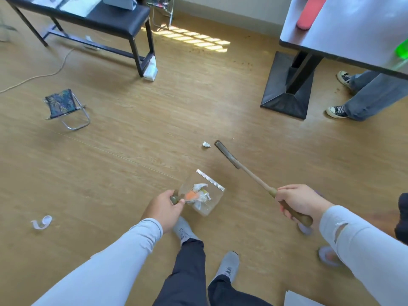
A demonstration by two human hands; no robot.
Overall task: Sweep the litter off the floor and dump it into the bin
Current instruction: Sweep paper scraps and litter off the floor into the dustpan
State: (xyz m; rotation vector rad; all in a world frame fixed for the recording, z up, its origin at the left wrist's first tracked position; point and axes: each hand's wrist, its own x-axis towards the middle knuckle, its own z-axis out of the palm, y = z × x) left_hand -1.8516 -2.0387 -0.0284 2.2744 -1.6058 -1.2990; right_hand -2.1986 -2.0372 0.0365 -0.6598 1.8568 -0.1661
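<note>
- My left hand (164, 209) grips the dustpan (202, 195), litter inside.
- My right hand (298, 203) holds the brush (227, 154) beside a paper scrap (205, 144) on the floor (132, 151).

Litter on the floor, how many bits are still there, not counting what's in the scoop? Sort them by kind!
Crumpled paper ball: 1
Curled paper strip: 1
Total: 2 loose bits on the bare floor; pieces already in the clear dustpan are too jumbled to count.

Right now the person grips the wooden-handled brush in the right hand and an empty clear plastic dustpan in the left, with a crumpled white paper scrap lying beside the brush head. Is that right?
Not quite: the clear plastic dustpan is not empty. The head view shows crumpled white and orange litter inside. The rest stands.
</note>
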